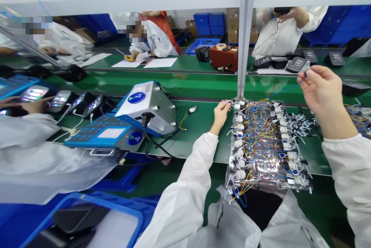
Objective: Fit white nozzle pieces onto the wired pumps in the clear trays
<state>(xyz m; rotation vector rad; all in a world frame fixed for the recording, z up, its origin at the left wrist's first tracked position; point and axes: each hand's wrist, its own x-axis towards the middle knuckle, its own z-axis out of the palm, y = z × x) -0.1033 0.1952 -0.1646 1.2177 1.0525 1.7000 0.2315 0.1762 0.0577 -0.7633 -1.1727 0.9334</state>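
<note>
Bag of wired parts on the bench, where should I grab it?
Take the bag by its near end, from your side: that end overhangs the edge of the bench, so there is room to get underneath it.

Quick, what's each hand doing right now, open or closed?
Left hand: fingers curled at the bagged wiring, cannot tell if it grips.
Right hand: closed in a pinch on a thin blue wire.

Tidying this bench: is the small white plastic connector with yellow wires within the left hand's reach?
Probably yes: the left hand lies just right of the connector, with only green bench between them.
</note>
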